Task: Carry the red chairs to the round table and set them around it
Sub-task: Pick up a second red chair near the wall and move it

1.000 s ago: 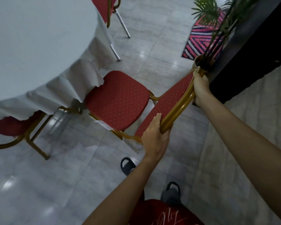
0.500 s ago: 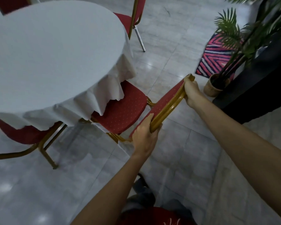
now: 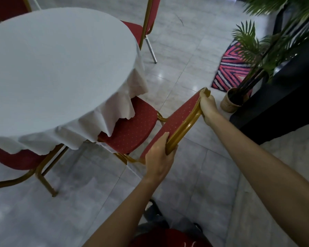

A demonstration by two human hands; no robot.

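I am gripping the backrest of a red chair [image 3: 130,129] with both hands: my left hand [image 3: 159,160] is wrapping the near end of the gold top rail, fingers [image 3: 161,139] curling over onto the red padding, and my right hand [image 3: 208,106] is clamping the far end of the same rail, fingers closed around the corner. The chair is sitting at the edge of the round surface [image 3: 57,68], its seat partly tucked under the hanging white cloth [image 3: 125,102], its back facing me. By my reading I am in the placing step for this chair, sliding it into its spot rather than carrying it. Three other red chairs are showing around the table: one to my left [image 3: 16,159] with its seat under the cloth, one on the far side [image 3: 141,31], and a backrest [image 3: 7,8] peeking at the top left corner. The next move, as I judge it, is calling for a small push or nudge to square the chair to the rim, checking that all the legs are resting flat on the tiled floor [image 3: 177,72], then letting go with both hands. I should be watching that the cloth is not snagging on the seat, and that the potted plant [image 3: 239,97] near my right hand is staying clear as I step back.
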